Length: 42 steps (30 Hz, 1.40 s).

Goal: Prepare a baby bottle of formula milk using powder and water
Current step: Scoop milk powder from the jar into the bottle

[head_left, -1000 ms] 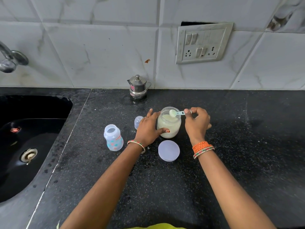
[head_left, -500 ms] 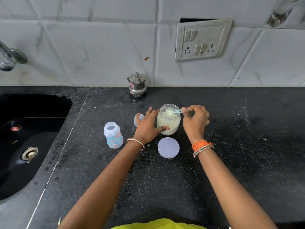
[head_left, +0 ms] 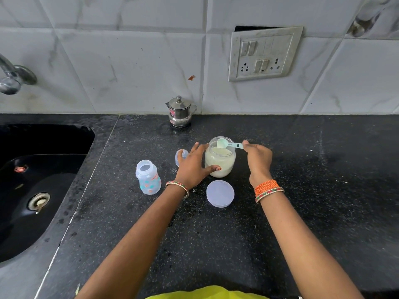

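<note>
A person's two bare forearms reach forward over a black speckled stone counter (head_left: 302, 190) in a kitchen. The wall behind is pale grey marbled tile, with a switch and socket plate (head_left: 264, 53) set slightly crooked at upper right. At far left a black sink (head_left: 32, 180) is sunk into the counter, its drain visible, with a metal tap (head_left: 13, 76) above it. A small steel pot with a lid (head_left: 180, 112) stands against the wall. At centre sits an open glass jar (head_left: 220, 157) about half full of pale cream powder. The left hand (head_left: 193, 165) rests against the jar's left side, fingers spread and thumb pressed to the glass, steadying it. The right hand (head_left: 258, 158) pinches the handle of a light green scoop (head_left: 227, 144) between thumb and fingers, holding its bowl just over the jar's mouth. The jar's round translucent lid (head_left: 220, 193) lies flat on the counter just in front of the jar. The baby bottle (head_left: 148, 176), clear with coloured prints, stands upright and uncapped to the left of the left hand. A small clear cap (head_left: 180, 156) lies behind the left hand, partly hidden. Both wrists wear bangles.
</note>
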Each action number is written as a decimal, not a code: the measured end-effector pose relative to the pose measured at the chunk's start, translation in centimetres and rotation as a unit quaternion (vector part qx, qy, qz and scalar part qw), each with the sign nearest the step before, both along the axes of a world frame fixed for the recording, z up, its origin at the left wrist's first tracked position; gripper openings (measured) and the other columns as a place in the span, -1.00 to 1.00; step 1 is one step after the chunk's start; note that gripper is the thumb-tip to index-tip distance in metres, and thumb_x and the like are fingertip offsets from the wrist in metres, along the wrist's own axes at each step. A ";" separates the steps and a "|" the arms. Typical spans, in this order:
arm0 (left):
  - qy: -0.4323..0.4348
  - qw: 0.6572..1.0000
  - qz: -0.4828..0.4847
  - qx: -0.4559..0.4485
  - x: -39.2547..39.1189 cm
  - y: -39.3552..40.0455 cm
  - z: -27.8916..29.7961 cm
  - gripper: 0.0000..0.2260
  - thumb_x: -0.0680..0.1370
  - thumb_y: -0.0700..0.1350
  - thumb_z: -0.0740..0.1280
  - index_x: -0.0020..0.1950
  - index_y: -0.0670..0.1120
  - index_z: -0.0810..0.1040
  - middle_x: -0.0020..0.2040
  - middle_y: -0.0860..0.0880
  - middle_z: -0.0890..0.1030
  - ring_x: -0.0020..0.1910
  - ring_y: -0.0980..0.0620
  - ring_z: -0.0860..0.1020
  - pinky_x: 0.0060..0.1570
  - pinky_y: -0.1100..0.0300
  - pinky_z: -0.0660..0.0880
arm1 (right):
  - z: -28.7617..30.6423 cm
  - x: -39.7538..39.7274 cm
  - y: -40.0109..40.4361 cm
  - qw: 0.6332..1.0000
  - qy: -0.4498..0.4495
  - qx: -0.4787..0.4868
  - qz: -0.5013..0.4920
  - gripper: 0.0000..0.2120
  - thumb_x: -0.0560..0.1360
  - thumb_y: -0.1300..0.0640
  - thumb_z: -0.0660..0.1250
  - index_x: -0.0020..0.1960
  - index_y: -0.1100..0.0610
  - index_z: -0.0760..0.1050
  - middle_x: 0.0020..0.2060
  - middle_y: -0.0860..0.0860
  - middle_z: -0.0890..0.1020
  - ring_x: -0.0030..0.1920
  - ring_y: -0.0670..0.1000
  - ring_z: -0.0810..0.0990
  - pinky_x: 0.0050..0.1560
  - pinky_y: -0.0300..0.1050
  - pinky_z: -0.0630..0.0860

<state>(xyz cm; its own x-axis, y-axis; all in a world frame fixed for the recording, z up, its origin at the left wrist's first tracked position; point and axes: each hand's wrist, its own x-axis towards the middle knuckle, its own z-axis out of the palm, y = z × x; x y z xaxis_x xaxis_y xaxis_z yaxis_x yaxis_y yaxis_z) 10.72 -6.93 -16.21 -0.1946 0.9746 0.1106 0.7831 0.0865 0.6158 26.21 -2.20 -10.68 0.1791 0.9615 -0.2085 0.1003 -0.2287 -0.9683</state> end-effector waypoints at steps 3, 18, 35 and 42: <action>0.001 1.000 -0.011 -0.019 -0.1 0.0 0.4 -0.37 0.45 0.10 0.39 0.44 0.00 0.22 0.46 -0.01 0.33 0.51 -0.02 0.15 0.41 -0.23 -0.18 | 0.7 -0.1 -0.1 0.997 0.049 -0.058 -0.014 -0.77 0.49 0.12 0.38 -0.23 0.27 0.53 -0.40 -0.01 0.33 -0.37 -0.06 0.25 -0.36 -0.18 0.23; -0.207 0.898 0.274 0.274 -10.8 -11.6 4.4 -0.67 0.40 -0.41 0.16 -0.05 -0.05 0.53 -0.12 0.08 0.62 -0.13 0.10 0.56 -0.14 0.28 0.44 | 3.0 -9.0 -5.4 0.983 0.028 0.076 0.163 -0.83 0.50 0.13 0.37 -0.20 0.21 0.58 -0.38 -0.02 0.53 -0.32 -0.11 0.45 -0.31 -0.30 0.40; -0.205 0.965 0.159 0.044 -9.9 -12.4 -0.8 -0.45 0.40 -0.07 0.49 0.33 -0.03 0.37 0.20 0.08 0.51 0.22 0.08 0.47 0.15 0.23 0.39 | -0.4 -12.7 -7.9 0.787 -0.279 0.436 0.337 -0.92 0.41 0.13 0.43 -0.23 0.08 0.56 -0.20 -0.06 0.57 -0.10 0.02 0.50 -0.05 -0.07 0.26; -0.211 0.955 0.194 0.071 -10.3 -12.0 -1.9 -0.50 0.35 -0.08 0.54 0.24 -0.06 0.49 0.10 0.03 0.62 0.08 0.09 0.56 0.13 0.17 0.51 | -1.0 -11.3 -7.8 0.652 -0.349 0.597 0.310 -0.92 0.42 0.15 0.35 -0.19 0.07 0.63 -0.23 -0.07 0.61 -0.21 0.04 0.53 -0.11 -0.11 0.22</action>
<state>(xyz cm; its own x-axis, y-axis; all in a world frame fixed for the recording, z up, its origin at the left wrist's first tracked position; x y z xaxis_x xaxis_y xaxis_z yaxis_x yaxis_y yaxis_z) 0.44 -18.93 -18.07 -0.5953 0.8006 0.0684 0.3879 0.2117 0.8970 14.91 -9.98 -11.66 -0.6716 0.2962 0.6791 0.3265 0.9411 -0.0875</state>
